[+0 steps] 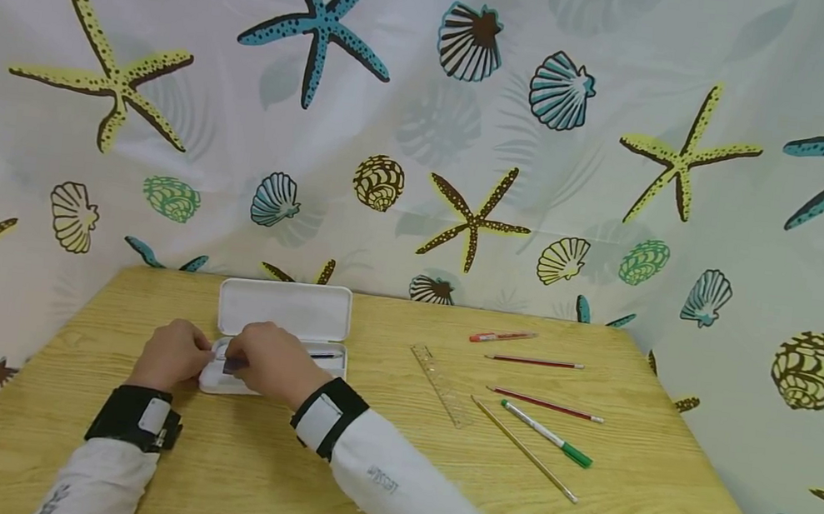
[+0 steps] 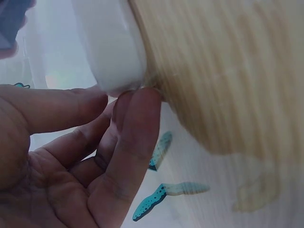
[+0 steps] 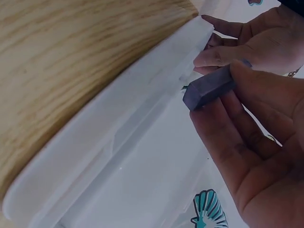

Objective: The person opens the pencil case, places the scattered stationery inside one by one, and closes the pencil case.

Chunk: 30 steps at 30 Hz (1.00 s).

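Observation:
A white pencil case [image 1: 284, 309] lies at the back left of the table with its lid raised. My left hand [image 1: 171, 356] grips the left end of the case; in the left wrist view, the thumb [image 2: 71, 110] and curled fingers meet at its corner. Over the case's left part, my right hand [image 1: 276, 362] pinches a dark grey-blue eraser [image 3: 209, 88] between thumb and fingers. Whether the eraser touches the case's floor, I cannot tell. A dark pencil [image 1: 326, 356] shows inside the case, partly hidden behind the right hand.
Right of the case lies a clear ruler [image 1: 438, 384]. Farther right are a red pen [image 1: 502, 337], two red pencils [image 1: 537, 361], a green-capped marker [image 1: 547, 433] and a gold pencil [image 1: 523, 448]. A patterned cloth [image 1: 411, 123] hangs behind the table.

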Tool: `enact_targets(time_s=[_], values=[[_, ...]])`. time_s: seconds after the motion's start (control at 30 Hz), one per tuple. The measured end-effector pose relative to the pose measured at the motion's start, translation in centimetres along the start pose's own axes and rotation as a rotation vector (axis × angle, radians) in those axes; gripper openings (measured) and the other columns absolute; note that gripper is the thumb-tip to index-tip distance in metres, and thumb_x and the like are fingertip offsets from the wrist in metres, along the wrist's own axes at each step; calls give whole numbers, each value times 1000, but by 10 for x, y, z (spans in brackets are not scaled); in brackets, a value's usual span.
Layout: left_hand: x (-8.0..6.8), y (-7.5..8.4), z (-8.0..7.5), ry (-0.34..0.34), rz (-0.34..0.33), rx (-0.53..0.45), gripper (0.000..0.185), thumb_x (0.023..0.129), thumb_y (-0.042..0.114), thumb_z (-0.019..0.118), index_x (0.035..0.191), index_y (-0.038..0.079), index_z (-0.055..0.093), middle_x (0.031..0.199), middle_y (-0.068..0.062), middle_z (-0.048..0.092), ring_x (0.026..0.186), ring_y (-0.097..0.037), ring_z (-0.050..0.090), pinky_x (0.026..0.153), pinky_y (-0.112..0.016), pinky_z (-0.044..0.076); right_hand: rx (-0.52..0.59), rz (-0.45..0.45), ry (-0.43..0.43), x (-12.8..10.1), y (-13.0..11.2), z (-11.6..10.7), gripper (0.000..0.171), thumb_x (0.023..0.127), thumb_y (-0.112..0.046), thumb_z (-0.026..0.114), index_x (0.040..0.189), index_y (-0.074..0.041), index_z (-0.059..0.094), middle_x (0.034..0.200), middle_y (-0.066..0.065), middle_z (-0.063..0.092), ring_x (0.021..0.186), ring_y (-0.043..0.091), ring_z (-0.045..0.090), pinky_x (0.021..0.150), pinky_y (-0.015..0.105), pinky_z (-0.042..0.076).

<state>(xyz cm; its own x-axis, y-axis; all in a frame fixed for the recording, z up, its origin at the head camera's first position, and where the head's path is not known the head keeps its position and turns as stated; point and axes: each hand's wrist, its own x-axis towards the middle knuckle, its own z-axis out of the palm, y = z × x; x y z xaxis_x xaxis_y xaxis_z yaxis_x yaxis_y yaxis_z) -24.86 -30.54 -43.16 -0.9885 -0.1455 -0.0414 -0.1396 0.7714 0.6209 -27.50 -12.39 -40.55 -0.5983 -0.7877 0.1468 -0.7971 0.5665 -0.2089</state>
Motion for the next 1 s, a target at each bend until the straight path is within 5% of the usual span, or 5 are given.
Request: enact_targets(time_s=[1.0], values=[[2,-1,1,-2,-4,22,16,91,5,67,85,-9,72,72,-10,65,59,-20,61,53,-31,48,-44,60,-57,8,-5,17,8,90,-19,82,98,-18,82,90,-11,73,75,-2,57,68,14,46]])
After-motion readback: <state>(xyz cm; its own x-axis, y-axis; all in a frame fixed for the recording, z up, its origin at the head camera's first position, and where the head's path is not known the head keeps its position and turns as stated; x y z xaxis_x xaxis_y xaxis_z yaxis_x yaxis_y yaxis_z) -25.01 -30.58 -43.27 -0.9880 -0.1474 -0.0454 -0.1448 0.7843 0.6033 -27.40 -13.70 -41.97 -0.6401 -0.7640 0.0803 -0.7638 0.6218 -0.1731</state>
